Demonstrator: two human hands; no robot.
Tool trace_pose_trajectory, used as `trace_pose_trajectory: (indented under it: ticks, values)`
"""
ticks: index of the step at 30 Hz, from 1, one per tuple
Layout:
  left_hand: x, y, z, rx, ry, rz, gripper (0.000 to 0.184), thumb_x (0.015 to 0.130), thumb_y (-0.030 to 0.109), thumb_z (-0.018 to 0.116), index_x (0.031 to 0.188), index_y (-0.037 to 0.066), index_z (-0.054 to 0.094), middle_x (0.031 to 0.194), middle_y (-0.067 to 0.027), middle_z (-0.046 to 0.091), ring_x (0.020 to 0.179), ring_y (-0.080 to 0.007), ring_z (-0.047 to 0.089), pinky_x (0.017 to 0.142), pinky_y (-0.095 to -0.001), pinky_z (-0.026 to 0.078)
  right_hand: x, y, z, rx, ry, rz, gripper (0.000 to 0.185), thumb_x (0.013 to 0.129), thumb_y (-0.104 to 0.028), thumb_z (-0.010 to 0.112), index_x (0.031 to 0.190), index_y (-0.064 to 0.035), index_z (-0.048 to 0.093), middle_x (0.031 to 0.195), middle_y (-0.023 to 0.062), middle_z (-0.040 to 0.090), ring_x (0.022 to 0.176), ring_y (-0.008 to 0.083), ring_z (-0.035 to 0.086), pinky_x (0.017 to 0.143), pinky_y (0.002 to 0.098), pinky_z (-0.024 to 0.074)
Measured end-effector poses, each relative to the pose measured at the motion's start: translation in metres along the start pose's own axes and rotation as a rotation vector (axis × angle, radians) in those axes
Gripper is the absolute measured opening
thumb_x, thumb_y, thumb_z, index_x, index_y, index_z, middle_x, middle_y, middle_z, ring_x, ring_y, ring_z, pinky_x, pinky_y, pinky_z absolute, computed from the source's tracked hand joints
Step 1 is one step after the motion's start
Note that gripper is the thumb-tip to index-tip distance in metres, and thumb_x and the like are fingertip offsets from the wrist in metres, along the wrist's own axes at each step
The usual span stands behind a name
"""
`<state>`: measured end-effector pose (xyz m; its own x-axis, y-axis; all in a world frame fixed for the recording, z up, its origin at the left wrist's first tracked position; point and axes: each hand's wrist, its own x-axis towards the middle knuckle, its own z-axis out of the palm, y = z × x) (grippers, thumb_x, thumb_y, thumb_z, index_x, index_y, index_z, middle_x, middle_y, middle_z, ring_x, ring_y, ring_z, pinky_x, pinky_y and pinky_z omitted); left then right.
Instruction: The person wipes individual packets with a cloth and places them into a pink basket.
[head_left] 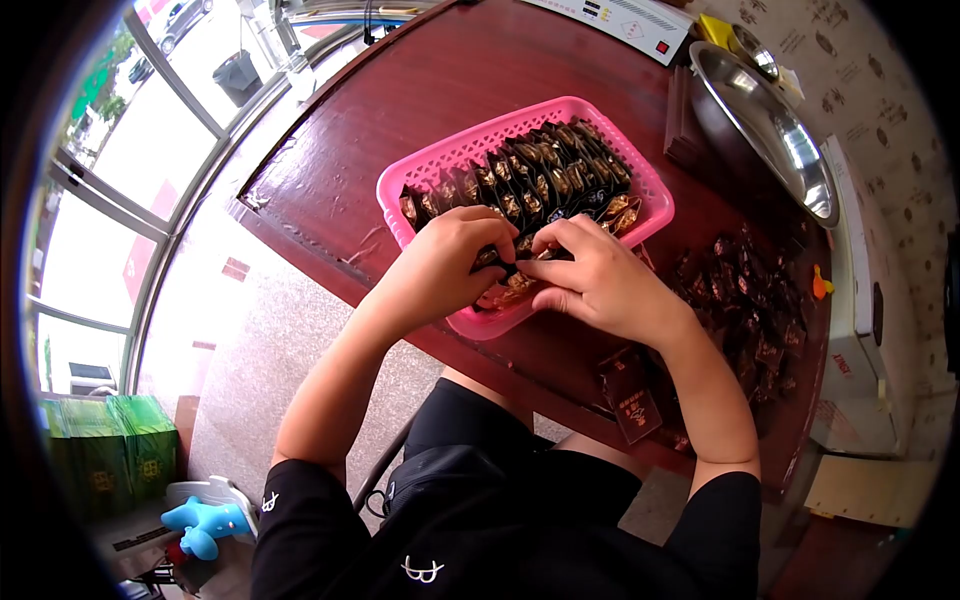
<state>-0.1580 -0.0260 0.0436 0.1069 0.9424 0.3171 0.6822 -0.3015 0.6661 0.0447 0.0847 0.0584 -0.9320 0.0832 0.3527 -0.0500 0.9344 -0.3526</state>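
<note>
A pink plastic basket [652, 195] sits on the dark red table, filled with rows of small dark sachets [540, 175] with gold print, standing on edge. Over its near side, my left hand [452, 262] has its fingers curled and pinched at a dark sachet. Close beside it, my right hand [597, 278] is also closed, thumb and fingertips at the sachets near the basket's front. My fingers partly hide what they grip. A loose heap of similar dark sachets [750, 300] lies to the right of my right forearm.
A dark printed box [632, 400] lies by the table's [330, 165] near edge. At the back right stand a large metal bowl [770, 120] and a white appliance [625, 28]. An orange item [821, 283] is by the right edge. Green boxes [115, 450] stand at lower left.
</note>
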Motion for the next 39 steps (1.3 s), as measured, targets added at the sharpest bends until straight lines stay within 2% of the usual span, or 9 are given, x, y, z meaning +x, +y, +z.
trace_pose_trajectory:
  ticks: [5, 13, 17, 18, 21, 22, 24, 33, 39]
  values:
    - [-0.007, 0.004, 0.001, -0.038, 0.089, 0.020, 0.017, 0.075, -0.001, 0.070, 0.090, 0.001, 0.065, 0.108, -0.0112, 0.066, 0.097, -0.0283, 0.065, 0.084, -0.0365, 0.052, -0.013, -0.015, 0.003, 0.043, 0.172, 0.075, 0.042, 0.073, -0.026, 0.079, 0.107, -0.0049, 0.066, 0.099, 0.0089, 0.059, 0.095, 0.0292, 0.057, 0.085, 0.0401, 0.0482]
    - [-0.030, 0.018, -0.006, 0.159, -0.048, 0.088, 0.018, 0.075, 0.013, 0.078, 0.093, 0.009, 0.077, 0.092, -0.0004, 0.073, 0.105, -0.0256, 0.061, 0.090, -0.0385, 0.050, -0.019, -0.015, 0.012, -0.052, -0.042, 0.018, 0.041, 0.081, -0.037, 0.073, 0.109, -0.0085, 0.066, 0.110, 0.0088, 0.065, 0.110, 0.0277, 0.057, 0.100, 0.0431, 0.0422]
    - [-0.033, 0.023, -0.005, 0.179, -0.065, 0.126, 0.017, 0.081, 0.019, 0.074, 0.094, 0.010, 0.077, 0.092, -0.0008, 0.073, 0.108, -0.0278, 0.059, 0.093, -0.0401, 0.048, -0.025, 0.003, 0.022, 0.133, 0.178, 0.009, 0.032, 0.084, -0.033, 0.071, 0.100, -0.0058, 0.069, 0.096, 0.0088, 0.069, 0.098, 0.0278, 0.063, 0.096, 0.0422, 0.0463]
    - [-0.033, 0.025, -0.004, 0.179, -0.065, 0.128, 0.017, 0.081, 0.019, 0.074, 0.094, 0.010, 0.077, 0.092, -0.0008, 0.073, 0.108, -0.0278, 0.059, 0.093, -0.0401, 0.048, -0.027, 0.000, 0.021, 0.285, 0.266, 0.164, 0.028, 0.085, -0.029, 0.070, 0.099, -0.0037, 0.069, 0.092, 0.0101, 0.069, 0.093, 0.0302, 0.065, 0.092, 0.0410, 0.0496]
    - [-0.029, 0.031, -0.003, 0.175, 0.016, 0.105, 0.037, 0.082, 0.028, 0.072, 0.110, 0.004, 0.070, 0.122, -0.0083, 0.066, 0.123, -0.0317, 0.053, 0.105, -0.0446, 0.041, -0.024, 0.000, 0.009, 0.006, 0.329, 0.088, 0.034, 0.087, -0.031, 0.069, 0.107, -0.0032, 0.069, 0.115, 0.0123, 0.067, 0.111, 0.0302, 0.061, 0.095, 0.0413, 0.0483]
    - [-0.029, 0.032, -0.002, 0.265, -0.026, 0.115, 0.048, 0.082, 0.032, 0.072, 0.119, 0.002, 0.064, 0.138, -0.0112, 0.055, 0.131, -0.0311, 0.048, 0.110, -0.0478, 0.036, -0.026, 0.001, 0.010, -0.084, 0.225, 0.083, 0.038, 0.088, -0.034, 0.067, 0.109, -0.0024, 0.068, 0.122, 0.0125, 0.064, 0.118, 0.0304, 0.058, 0.099, 0.0429, 0.0457]
    - [-0.031, 0.032, 0.003, 0.360, -0.094, 0.105, 0.049, 0.082, 0.033, 0.071, 0.120, 0.003, 0.064, 0.140, -0.0113, 0.054, 0.133, -0.0297, 0.047, 0.112, -0.0488, 0.034, -0.032, -0.001, 0.013, -0.165, 0.047, 0.123, 0.048, 0.087, -0.039, 0.065, 0.118, -0.0018, 0.065, 0.134, 0.0121, 0.058, 0.129, 0.0312, 0.050, 0.108, 0.0457, 0.0381]
    - [-0.029, 0.041, 0.014, 0.593, -0.134, 0.128, 0.063, 0.083, 0.047, 0.067, 0.127, 0.002, 0.059, 0.140, -0.0115, 0.053, 0.134, -0.0267, 0.046, 0.113, -0.0491, 0.031, -0.066, -0.011, -0.023, -0.176, 0.236, 0.225, 0.045, 0.085, -0.025, 0.072, 0.122, -0.0008, 0.063, 0.131, 0.0144, 0.060, 0.129, 0.0322, 0.051, 0.108, 0.0454, 0.0402]
    - [-0.029, 0.037, 0.034, 0.656, 0.016, 0.208, 0.049, 0.077, 0.029, 0.076, 0.122, 0.011, 0.065, 0.133, -0.0103, 0.059, 0.126, -0.0263, 0.054, 0.108, -0.0480, 0.037, -0.156, 0.001, -0.050, -0.149, 0.463, 0.626, 0.027, 0.087, -0.017, 0.071, 0.108, 0.0003, 0.070, 0.113, 0.0157, 0.069, 0.117, 0.0299, 0.061, 0.099, 0.0379, 0.0487]
